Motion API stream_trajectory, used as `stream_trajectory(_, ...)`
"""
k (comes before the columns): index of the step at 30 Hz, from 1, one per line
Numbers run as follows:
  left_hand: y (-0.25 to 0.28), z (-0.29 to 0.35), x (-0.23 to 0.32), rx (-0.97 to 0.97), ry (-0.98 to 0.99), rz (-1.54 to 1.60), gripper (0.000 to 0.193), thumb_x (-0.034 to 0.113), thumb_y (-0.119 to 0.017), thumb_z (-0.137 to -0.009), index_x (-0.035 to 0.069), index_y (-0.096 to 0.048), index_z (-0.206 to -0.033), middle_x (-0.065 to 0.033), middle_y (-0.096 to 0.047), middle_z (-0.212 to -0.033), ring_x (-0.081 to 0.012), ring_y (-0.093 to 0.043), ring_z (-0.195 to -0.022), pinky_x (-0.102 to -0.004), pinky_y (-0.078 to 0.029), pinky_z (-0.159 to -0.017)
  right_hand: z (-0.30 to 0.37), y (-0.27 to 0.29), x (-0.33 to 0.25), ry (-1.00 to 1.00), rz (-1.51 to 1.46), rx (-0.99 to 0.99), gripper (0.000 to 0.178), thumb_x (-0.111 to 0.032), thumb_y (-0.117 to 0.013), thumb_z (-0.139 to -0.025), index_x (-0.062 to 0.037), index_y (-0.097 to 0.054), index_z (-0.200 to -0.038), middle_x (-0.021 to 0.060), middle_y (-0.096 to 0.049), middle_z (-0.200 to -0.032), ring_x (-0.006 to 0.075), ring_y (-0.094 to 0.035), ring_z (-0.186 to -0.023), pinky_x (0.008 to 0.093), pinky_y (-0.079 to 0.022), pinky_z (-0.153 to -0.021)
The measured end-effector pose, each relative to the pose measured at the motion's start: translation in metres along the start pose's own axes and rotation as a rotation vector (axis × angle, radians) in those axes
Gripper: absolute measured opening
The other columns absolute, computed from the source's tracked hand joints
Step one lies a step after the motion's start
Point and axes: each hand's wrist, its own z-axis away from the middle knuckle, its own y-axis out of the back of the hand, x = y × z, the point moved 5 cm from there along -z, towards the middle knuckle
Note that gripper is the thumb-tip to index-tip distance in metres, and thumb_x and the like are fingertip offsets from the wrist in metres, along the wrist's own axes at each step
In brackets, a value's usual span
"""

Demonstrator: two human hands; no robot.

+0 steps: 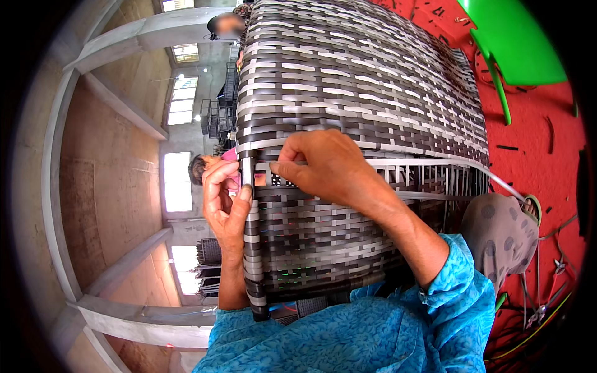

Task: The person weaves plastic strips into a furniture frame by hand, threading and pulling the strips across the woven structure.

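Note:
A large woven piece (348,81) of grey, black and white flat strips fills the middle of the view. My left hand (225,208) grips its left corner edge, with the thumb pressed on the wrapped corner post. My right hand (323,165) pinches a pale strip (435,163) at the open gap in the weave, just right of that corner. The strip runs off to the right past bare upright strands (429,180). Blue patterned sleeves cover my arms at the bottom.
A green plastic chair (510,43) stands at the upper right on a red floor (535,143) strewn with strip offcuts. My knee in dotted grey fabric (500,233) is at the right. Another person's head (199,166) shows behind the left corner; concrete beams and windows lie beyond.

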Motion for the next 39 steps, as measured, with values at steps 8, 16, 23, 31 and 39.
stream_trajectory(8,-0.001,-0.002,0.005,-0.045,-0.063,-0.061,0.036,0.009,-0.061,-0.073,-0.001,-0.054,-0.107,-0.0072,-0.046,-0.108,-0.012,-0.041,-0.085,-0.0235,-0.035,-0.078,-0.001,0.002,-0.013,-0.224,-0.518,-0.304,0.016,-0.015,-0.059,-0.081,0.0001,-0.063,-0.079,-0.0012,-0.058,-0.063,0.0025,-0.047,-0.057,0.0192,-0.036,-0.049)
stream_trajectory(16,0.003,0.001,0.022,-0.057,-0.248,-0.246,0.031,0.019,-0.068,-0.073,0.004,-0.06,-0.098,-0.0082,-0.046,-0.102,-0.0157,-0.046,-0.091,-0.0269,-0.038,-0.079,0.025,-0.028,-0.079,0.437,0.298,-0.223,0.028,-0.021,-0.062,-0.077,-0.0001,-0.059,-0.095,0.0034,-0.049,-0.06,0.0139,-0.048,-0.055,0.0305,-0.037,-0.05)
stream_trajectory(23,-0.001,0.003,0.03,0.088,-0.246,-0.127,0.011,0.012,-0.056,-0.086,0.002,-0.059,-0.086,-0.0066,-0.056,-0.087,-0.0148,-0.051,-0.081,-0.0258,-0.04,-0.076,0.054,-0.05,-0.1,0.525,0.453,0.156,0.052,-0.034,-0.065,-0.068,0.0049,-0.056,-0.101,0.0041,-0.047,-0.067,0.0156,-0.045,-0.063,0.0289,-0.033,-0.055)
stream_trajectory(31,0.003,0.006,0.029,0.186,-0.091,-0.026,0.015,0.012,-0.052,-0.089,-0.001,-0.058,-0.085,-0.0086,-0.058,-0.086,-0.0144,-0.051,-0.08,-0.0254,-0.04,-0.074,0.062,-0.05,-0.107,0.526,0.362,0.192,0.039,-0.024,-0.062,-0.071,0.0037,-0.059,-0.099,0.0025,-0.045,-0.062,0.015,-0.043,-0.06,0.0291,-0.032,-0.053)
stream_trajectory(39,0.003,0.003,0.021,0.116,-0.14,-0.089,0.011,0.002,-0.058,-0.083,-0.001,-0.057,-0.093,-0.0092,-0.057,-0.092,-0.0143,-0.051,-0.085,-0.0262,-0.041,-0.077,0.06,-0.051,-0.103,0.514,0.419,0.145,0.032,-0.014,-0.057,-0.071,0.0003,-0.058,-0.1,0.0007,-0.046,-0.06,0.015,-0.047,-0.061,0.0285,-0.034,-0.053)
